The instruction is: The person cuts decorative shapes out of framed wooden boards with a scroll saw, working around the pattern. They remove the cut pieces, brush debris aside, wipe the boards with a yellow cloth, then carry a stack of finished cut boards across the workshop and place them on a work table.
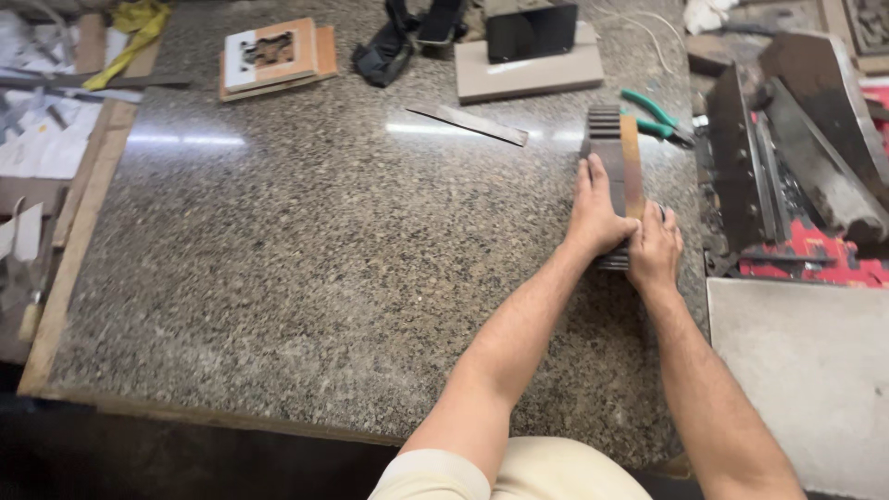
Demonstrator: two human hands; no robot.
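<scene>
A: What is held by the hands?

B: A stack of dark, ridged metal strips (607, 153) is pressed flat on the speckled brown granite tabletop (324, 259). The left hand (593, 211) is laid palm-down over the stack's left side, fingers extended; the right hand (654, 246) is closed around its near end. A tan, rust-coloured flat bar (632, 167) is lain along the top, apparently steadied by both hands, which are kept close together.

A: What is found around them?

B: Green-handled pliers (654, 116) are seen just beyond the stack. A thin grey metal strip (468, 123) is lain farther left. A dark steel bench machine on a red base (796, 185) is placed to the right.
</scene>
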